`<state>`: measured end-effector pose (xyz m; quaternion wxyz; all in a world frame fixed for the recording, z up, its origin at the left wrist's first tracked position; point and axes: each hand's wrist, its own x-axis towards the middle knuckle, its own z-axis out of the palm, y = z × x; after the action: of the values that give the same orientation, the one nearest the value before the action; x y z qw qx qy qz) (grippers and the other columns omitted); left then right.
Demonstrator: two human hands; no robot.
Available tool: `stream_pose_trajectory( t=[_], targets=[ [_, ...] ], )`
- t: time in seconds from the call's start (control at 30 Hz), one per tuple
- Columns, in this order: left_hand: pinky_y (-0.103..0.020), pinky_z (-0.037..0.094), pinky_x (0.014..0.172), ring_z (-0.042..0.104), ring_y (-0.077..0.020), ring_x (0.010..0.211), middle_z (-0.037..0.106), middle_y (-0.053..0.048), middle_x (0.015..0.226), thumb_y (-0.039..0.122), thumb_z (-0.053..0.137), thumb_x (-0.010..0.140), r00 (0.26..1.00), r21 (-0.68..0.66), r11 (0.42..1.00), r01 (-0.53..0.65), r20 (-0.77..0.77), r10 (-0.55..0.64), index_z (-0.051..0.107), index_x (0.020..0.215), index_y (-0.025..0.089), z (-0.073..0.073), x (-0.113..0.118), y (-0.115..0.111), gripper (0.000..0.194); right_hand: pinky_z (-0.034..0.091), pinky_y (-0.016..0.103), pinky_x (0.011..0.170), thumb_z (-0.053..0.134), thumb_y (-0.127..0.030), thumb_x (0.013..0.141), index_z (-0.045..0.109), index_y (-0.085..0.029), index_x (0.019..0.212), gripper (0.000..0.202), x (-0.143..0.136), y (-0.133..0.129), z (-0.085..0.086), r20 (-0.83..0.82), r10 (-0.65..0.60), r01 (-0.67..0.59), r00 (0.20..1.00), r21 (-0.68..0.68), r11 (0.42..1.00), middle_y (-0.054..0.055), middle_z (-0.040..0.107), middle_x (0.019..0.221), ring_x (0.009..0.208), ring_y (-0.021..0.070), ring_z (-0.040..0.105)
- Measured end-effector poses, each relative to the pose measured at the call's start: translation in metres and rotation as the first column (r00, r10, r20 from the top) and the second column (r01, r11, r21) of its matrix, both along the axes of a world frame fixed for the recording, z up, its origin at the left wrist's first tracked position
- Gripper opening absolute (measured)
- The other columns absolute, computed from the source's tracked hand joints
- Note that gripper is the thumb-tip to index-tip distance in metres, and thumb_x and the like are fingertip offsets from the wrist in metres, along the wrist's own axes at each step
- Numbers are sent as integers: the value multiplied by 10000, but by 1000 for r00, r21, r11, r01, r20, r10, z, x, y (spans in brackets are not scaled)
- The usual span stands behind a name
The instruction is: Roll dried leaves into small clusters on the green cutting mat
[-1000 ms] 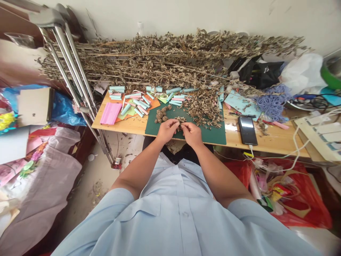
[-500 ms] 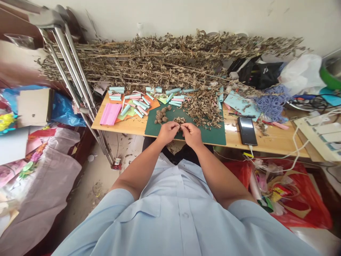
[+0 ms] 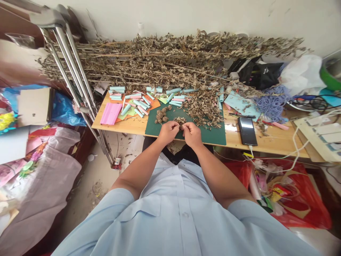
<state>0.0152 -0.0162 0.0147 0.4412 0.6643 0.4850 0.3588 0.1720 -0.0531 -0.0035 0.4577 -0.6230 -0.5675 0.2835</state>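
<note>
Over the front edge of a green mat (image 3: pixel 157 131), my left hand (image 3: pixel 168 132) and my right hand (image 3: pixel 192 134) are close together, fingers pinched. Whatever lies between the fingertips is too small to name. Just beyond them sits a small heap of dried leaves (image 3: pixel 180 121). Several brown crumpled balls (image 3: pixel 161 116) rest on the mat beyond my left hand. A larger pile of loose dried leaves (image 3: pixel 206 108) covers the mat's right part.
Dried stalks (image 3: pixel 160 60) span the table's back. Rolled paper tubes (image 3: pixel 140 105) and pink paper (image 3: pixel 110 113) lie left, a phone (image 3: pixel 247 131) and purple cord (image 3: pixel 273 103) right. Metal crutches (image 3: pixel 71 67) lean at the left; a power strip (image 3: pixel 319 133) is far right.
My fingertips have moved slightly apart, and more of the leaf heap shows between them. The surrounding objects look unchanged.
</note>
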Motion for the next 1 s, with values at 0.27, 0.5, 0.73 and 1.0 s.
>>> stream_pose_trajectory(
  t=[0.27, 0.5, 0.73, 1.0],
  targets=[
    [-227, 398, 563, 511, -109, 547, 582, 18, 600, 343, 544, 930, 995, -89, 996, -20, 100, 29, 685, 869, 168, -4, 0, 2, 233, 478, 287, 596, 561, -422, 932, 638, -222, 868, 224, 1, 2, 4, -131, -68, 63, 989, -44, 997, -39, 592, 541, 510, 153, 558],
    [-239, 437, 572, 543, -108, 548, 634, 7, 693, 365, 623, 915, 984, -97, 995, -35, 172, 52, 703, 1176, 177, -9, 3, 3, 331, 482, 287, 572, 585, -460, 914, 670, -219, 894, 257, 0, 3, 3, -147, -61, 54, 987, -51, 997, -20, 627, 603, 514, 151, 567],
    [-274, 506, 797, 665, -167, 842, 750, -50, 916, 292, 669, 870, 997, 12, 1000, 2, 81, -3, 771, 925, 182, -8, 1, 3, 160, 501, 295, 604, 588, -487, 921, 704, -219, 942, 293, 0, 3, -2, -98, -32, 29, 995, -31, 999, -10, 652, 638, 539, 157, 590],
    [-262, 470, 783, 656, -159, 833, 733, -34, 862, 234, 585, 890, 999, 59, 998, 28, 21, -29, 751, 836, 178, -3, -1, 2, 183, 512, 311, 648, 583, -428, 926, 722, -223, 944, 248, -1, 1, -2, -26, 4, -4, 1000, -4, 1000, -3, 671, 664, 570, 166, 619]
  ],
)
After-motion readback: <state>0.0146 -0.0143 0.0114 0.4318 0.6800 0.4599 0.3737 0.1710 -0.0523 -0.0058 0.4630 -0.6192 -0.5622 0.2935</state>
